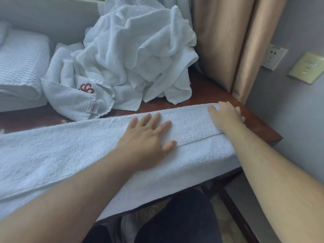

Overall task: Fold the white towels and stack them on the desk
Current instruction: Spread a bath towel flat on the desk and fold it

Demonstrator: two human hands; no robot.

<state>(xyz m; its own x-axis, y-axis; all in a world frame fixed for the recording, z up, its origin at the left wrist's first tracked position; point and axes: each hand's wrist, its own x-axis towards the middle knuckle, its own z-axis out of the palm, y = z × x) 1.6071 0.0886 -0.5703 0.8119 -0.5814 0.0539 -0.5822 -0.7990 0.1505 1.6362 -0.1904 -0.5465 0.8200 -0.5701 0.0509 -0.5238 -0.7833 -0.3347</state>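
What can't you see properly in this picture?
- Towel, head view: its left end is cut off by the picture's edge.
- Small label on the logo towel: print too small to read.
- Right hand: its fingers curl over the towel's far end, tips hidden.
- Desk: largely covered by towels.

We see a white towel [70, 155] on the reddish-brown desk [210, 95], a red-logoed white cloth [77, 100] behind it, beige curtains [228, 41] beyond
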